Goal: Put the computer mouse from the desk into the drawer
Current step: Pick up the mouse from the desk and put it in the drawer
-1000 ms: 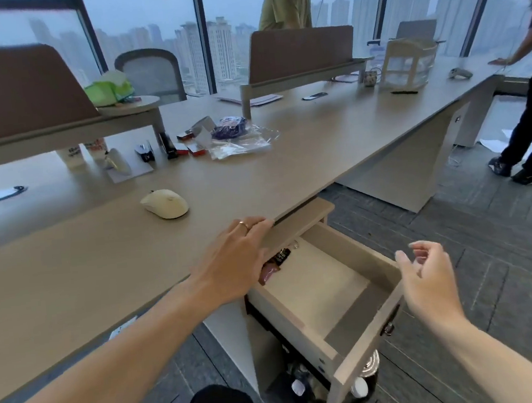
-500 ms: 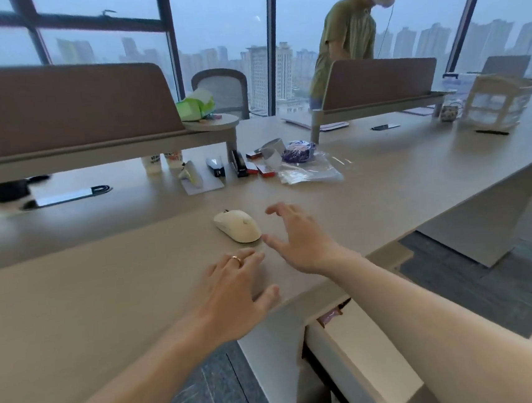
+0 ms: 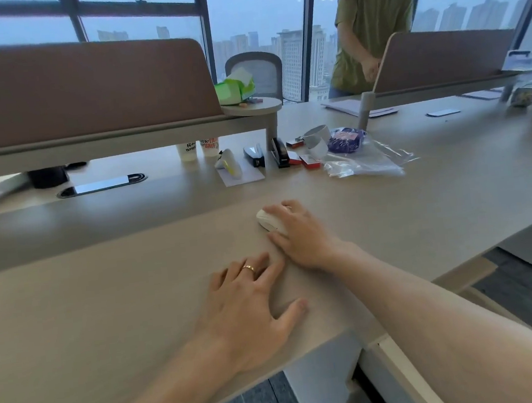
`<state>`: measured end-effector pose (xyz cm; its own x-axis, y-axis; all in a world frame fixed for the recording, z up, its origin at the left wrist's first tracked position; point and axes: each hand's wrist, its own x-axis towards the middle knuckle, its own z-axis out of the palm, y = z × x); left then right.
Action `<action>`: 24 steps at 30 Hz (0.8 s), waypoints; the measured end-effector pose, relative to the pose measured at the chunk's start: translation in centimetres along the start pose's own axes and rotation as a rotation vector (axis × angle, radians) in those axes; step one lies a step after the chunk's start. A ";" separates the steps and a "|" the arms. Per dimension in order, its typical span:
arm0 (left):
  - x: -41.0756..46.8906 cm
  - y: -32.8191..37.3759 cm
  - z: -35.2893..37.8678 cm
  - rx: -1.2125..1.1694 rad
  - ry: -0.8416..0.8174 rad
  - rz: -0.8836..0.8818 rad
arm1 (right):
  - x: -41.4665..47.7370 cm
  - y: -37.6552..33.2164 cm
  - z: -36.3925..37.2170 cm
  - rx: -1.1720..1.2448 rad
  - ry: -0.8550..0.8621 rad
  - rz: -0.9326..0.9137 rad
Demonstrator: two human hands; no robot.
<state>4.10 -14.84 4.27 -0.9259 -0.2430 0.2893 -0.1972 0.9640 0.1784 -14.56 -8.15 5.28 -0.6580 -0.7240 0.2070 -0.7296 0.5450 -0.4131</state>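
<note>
The cream computer mouse [image 3: 266,220] lies on the light wooden desk [image 3: 121,296], mostly covered by my right hand [image 3: 300,233], whose fingers curl over its top and sides. My left hand [image 3: 249,310], with a gold ring, rests flat and spread on the desk near the front edge, just below the right hand. The drawer [image 3: 394,367] stands pulled out under the desk edge at bottom right; only its pale rim shows, the inside hidden by my right forearm.
Staplers [image 3: 279,154], small red boxes, a tape roll [image 3: 317,141] and a clear plastic bag [image 3: 364,159] lie behind the mouse. Brown divider panels [image 3: 78,89] stand at the back. A person in a green shirt [image 3: 371,25] stands across the desk.
My right hand has moved from beside the mouse onto it and closed over it. The left hand has stayed flat on the desk. The view has moved in closer.
</note>
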 end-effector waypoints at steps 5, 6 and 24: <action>0.0 0.0 0.1 0.005 -0.004 -0.004 | -0.3 0.3 0.0 0.021 0.019 -0.013; 0.0 0.0 0.1 0.002 -0.012 -0.002 | -0.7 0.5 -0.3 0.030 0.024 -0.014; 0.0 1.7 -1.3 -0.005 -0.142 -0.023 | -30.4 13.6 -14.8 0.044 0.394 0.471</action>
<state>4.15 -13.30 5.77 -0.9575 -0.2467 0.1495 -0.2173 0.9577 0.1886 -7.21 27.57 6.46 -0.9331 -0.1945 0.3026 -0.3413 0.7443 -0.5741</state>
